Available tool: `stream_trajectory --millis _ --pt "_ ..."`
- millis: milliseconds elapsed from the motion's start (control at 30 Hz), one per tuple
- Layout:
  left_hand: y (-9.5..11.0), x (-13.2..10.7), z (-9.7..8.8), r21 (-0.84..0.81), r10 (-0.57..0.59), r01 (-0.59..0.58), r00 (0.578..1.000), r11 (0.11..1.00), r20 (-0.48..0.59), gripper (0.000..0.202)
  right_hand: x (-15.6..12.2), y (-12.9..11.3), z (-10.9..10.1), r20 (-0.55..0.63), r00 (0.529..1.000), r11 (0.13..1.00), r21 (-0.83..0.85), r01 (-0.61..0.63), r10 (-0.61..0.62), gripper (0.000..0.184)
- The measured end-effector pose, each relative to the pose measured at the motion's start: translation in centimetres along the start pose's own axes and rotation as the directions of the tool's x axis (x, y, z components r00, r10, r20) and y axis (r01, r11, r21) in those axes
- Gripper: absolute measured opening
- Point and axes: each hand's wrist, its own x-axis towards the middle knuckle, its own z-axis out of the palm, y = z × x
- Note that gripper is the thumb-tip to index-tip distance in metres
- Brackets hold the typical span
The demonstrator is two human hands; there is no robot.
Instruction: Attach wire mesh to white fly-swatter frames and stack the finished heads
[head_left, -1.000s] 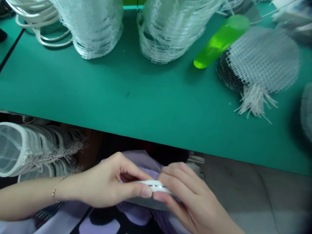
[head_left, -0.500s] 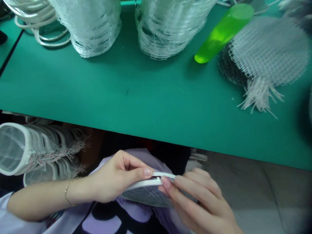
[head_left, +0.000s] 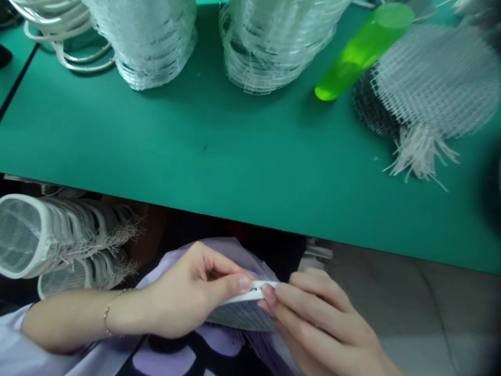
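Low in front of my lap, a white plastic frame [head_left: 243,297] with grey mesh [head_left: 242,316] is held edge-up between both hands. My left hand [head_left: 191,292] pinches its rim between thumb and fingers from the left. From the right, my right hand [head_left: 324,313] grips the same rim, its thumb close to the left thumb. Between the two thumbs a narrow dark gap shows in the rim, where two white edges lie nearly together. My fingers hide much of the frame's right side.
On the green table [head_left: 242,167] stand two stacks of clear plastic frames [head_left: 156,57], white rings [head_left: 84,62], a green cylinder [head_left: 362,52] and a pile of grey mesh pieces [head_left: 438,83] with frayed ends. White mesh-filled frames [head_left: 43,235] are stacked below the table's edge at left.
The gap between the rim's two white edges has narrowed. My left hand has moved slightly right, bringing its thumb nearer the right thumb.
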Motion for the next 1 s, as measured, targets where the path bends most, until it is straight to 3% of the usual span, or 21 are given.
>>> stream_trajectory --millis 133,233,333,433,500,600,733,867,1000 --pt "0.4 -0.3 0.4 0.014 0.039 -0.040 0.999 0.999 0.035 0.026 0.2 -0.2 0.0 -0.011 1.000 0.999 0.048 -0.008 0.009 0.025" --pt "0.5 -0.9 0.6 0.172 0.105 -0.111 0.994 0.979 0.043 0.022 0.4 -0.2 -0.3 -0.011 0.997 0.987 0.143 -0.070 0.072 0.020" --pt "0.4 -1.5 0.3 0.395 0.283 -0.292 0.956 0.871 0.082 0.020 0.8 0.0 -1.1 0.108 0.977 0.922 0.325 -0.211 0.185 0.011" --pt "0.7 -2.0 0.0 0.521 0.418 -0.470 0.881 0.713 0.223 0.020 1.3 -0.1 -1.9 0.247 0.932 0.866 0.363 -0.345 0.267 0.013" --pt "1.2 -2.3 -0.2 0.549 0.414 -0.506 0.862 0.666 0.293 0.019 1.7 -0.2 -2.4 0.342 0.908 0.879 0.319 -0.355 0.243 0.018" --pt "2.1 -2.4 -0.3 0.584 0.382 -0.507 0.862 0.634 0.334 0.015 2.4 -0.4 -2.9 0.480 0.869 0.928 0.256 -0.272 0.122 0.021" --pt "2.3 -2.2 -0.5 0.597 0.387 -0.539 0.842 0.594 0.376 0.019 3.3 -0.2 -2.8 0.589 0.808 0.939 0.268 -0.216 0.018 0.025" --pt "1.7 -1.9 -0.9 0.595 0.438 -0.584 0.811 0.553 0.389 0.023 3.3 0.3 -2.0 0.566 0.824 0.890 0.364 -0.275 0.023 0.027" --pt "1.8 -1.9 -1.2 0.604 0.398 -0.543 0.839 0.583 0.371 0.022 2.4 0.4 -1.1 0.525 0.849 0.850 0.419 -0.320 0.061 0.028"
